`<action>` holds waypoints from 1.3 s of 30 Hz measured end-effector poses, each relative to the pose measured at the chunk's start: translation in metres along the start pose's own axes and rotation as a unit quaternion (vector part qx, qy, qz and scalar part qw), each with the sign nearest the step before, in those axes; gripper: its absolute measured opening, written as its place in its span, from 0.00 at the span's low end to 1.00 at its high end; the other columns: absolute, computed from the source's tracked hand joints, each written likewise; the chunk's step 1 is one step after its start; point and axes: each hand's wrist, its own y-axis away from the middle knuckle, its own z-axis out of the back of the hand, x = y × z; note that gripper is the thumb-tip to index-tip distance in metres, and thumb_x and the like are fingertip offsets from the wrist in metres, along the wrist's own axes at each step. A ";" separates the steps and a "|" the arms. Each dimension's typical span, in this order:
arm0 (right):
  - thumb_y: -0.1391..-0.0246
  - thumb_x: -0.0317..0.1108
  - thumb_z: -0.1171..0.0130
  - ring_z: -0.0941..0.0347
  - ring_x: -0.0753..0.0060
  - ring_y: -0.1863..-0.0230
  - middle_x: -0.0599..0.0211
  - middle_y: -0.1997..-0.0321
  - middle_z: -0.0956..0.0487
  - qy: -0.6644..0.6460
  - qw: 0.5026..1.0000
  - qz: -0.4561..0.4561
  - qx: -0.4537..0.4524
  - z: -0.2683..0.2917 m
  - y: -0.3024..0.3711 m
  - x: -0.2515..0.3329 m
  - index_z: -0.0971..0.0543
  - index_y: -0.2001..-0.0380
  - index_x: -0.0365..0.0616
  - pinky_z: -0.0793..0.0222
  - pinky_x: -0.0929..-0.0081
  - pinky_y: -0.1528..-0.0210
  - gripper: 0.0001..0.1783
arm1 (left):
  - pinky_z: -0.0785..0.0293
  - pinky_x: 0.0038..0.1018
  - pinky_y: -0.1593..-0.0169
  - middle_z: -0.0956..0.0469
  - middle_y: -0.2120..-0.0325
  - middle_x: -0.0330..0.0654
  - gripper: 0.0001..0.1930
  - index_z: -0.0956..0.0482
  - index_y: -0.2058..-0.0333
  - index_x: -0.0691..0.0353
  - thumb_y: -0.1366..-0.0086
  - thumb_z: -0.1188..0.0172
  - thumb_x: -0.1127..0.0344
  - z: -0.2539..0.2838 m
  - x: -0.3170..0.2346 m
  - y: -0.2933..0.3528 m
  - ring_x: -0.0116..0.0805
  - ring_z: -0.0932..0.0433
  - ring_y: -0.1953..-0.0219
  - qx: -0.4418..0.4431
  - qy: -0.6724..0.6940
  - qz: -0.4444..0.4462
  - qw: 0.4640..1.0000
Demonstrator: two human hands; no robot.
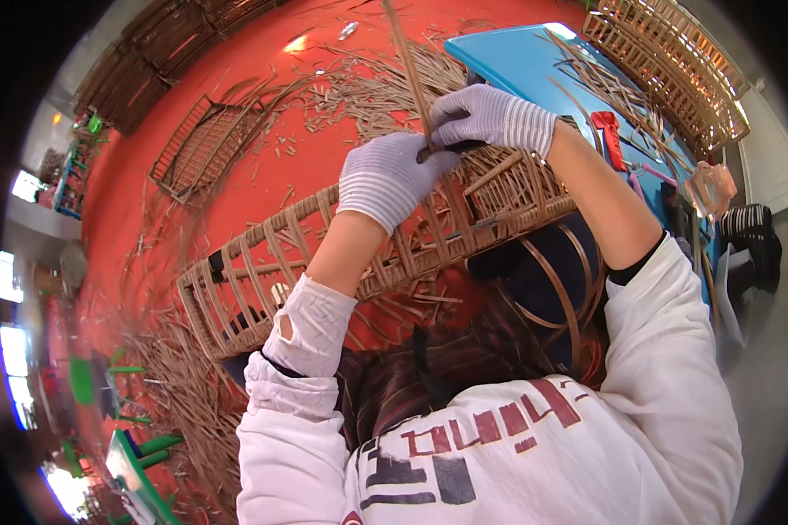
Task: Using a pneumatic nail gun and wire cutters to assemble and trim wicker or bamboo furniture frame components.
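A woven rattan basket frame point(263, 262) lies across my lap, its rim running from lower left to upper right. My left hand point(385, 179), in a grey knit glove, presses on the basket's top rim. My right hand point(490, 118), gloved the same, grips a dark-handled tool point(451, 149) against the rim. A long rattan strip point(409, 66) rises from between the two hands toward the top edge. Both hands touch near the strip's base.
Rattan offcuts point(359, 96) litter the red floor. A flat woven panel point(197, 144) lies at upper left. A blue table point(534, 61) at upper right carries strips and a red tool point(606, 131). Finished wicker frames point(674, 61) stand at far right.
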 end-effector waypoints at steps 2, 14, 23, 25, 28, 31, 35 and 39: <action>0.45 0.39 0.36 0.23 0.74 0.63 0.64 0.66 0.17 -0.001 1.000 0.027 -0.009 -0.004 0.008 -0.015 0.18 0.60 0.42 0.28 0.75 0.55 0.14 | 0.25 0.38 0.57 0.18 0.68 0.47 0.21 0.16 0.58 0.48 0.41 0.41 0.40 -0.009 0.000 0.000 0.46 0.19 0.62 -0.013 -0.006 -0.008 1.000; 0.46 0.35 0.36 0.27 0.78 0.68 0.68 0.72 0.21 -0.083 0.990 0.017 -0.115 -0.019 0.015 -0.006 0.22 0.69 0.39 0.29 0.75 0.60 0.10 | 0.25 0.37 0.62 0.20 0.71 0.46 0.23 0.17 0.65 0.55 0.42 0.40 0.39 -0.012 0.003 0.010 0.46 0.20 0.67 -0.079 -0.020 -0.058 0.995; 0.46 0.35 0.36 0.25 0.77 0.68 0.67 0.72 0.21 -0.017 0.990 -0.030 -0.138 -0.029 0.004 -0.005 0.23 0.69 0.38 0.28 0.74 0.60 0.10 | 0.25 0.36 0.63 0.21 0.73 0.43 0.24 0.18 0.63 0.54 0.44 0.39 0.38 -0.016 0.007 0.010 0.44 0.20 0.68 -0.095 -0.038 -0.087 0.991; 0.46 0.35 0.35 0.25 0.76 0.69 0.66 0.73 0.21 -0.022 0.989 -0.038 -0.141 -0.029 0.002 -0.005 0.23 0.69 0.38 0.28 0.73 0.61 0.11 | 0.25 0.36 0.63 0.21 0.73 0.43 0.24 0.18 0.63 0.54 0.44 0.38 0.38 -0.017 0.008 0.009 0.44 0.20 0.68 -0.097 -0.035 -0.089 0.991; 0.46 0.37 0.35 0.25 0.74 0.70 0.65 0.74 0.22 0.007 0.990 -0.049 -0.132 -0.027 -0.002 -0.007 0.23 0.71 0.38 0.28 0.72 0.62 0.13 | 0.24 0.35 0.63 0.21 0.73 0.44 0.24 0.18 0.63 0.55 0.44 0.38 0.39 -0.015 0.008 0.006 0.44 0.20 0.68 -0.093 -0.043 -0.083 0.991; 0.47 0.40 0.35 0.25 0.72 0.70 0.64 0.75 0.22 0.010 0.990 -0.062 -0.127 -0.023 -0.005 -0.006 0.23 0.72 0.39 0.29 0.71 0.62 0.14 | 0.24 0.35 0.63 0.20 0.73 0.44 0.23 0.18 0.63 0.56 0.44 0.37 0.41 -0.014 0.006 0.008 0.44 0.19 0.68 -0.095 -0.029 -0.076 0.992; 0.46 0.42 0.37 0.25 0.70 0.71 0.62 0.76 0.22 0.058 0.991 -0.096 -0.076 -0.015 -0.012 -0.004 0.22 0.72 0.40 0.29 0.71 0.62 0.15 | 0.23 0.31 0.65 0.19 0.72 0.43 0.16 0.18 0.63 0.57 0.45 0.32 0.53 -0.020 0.006 0.006 0.39 0.19 0.71 -0.173 0.045 -0.066 0.982; 0.46 0.42 0.39 0.23 0.68 0.71 0.61 0.77 0.21 0.029 0.986 -0.160 -0.025 -0.016 -0.024 -0.001 0.21 0.73 0.41 0.28 0.69 0.63 0.14 | 0.23 0.27 0.68 0.19 0.69 0.42 0.13 0.18 0.62 0.56 0.46 0.30 0.63 -0.019 0.007 0.010 0.33 0.20 0.75 -0.244 0.094 -0.083 0.962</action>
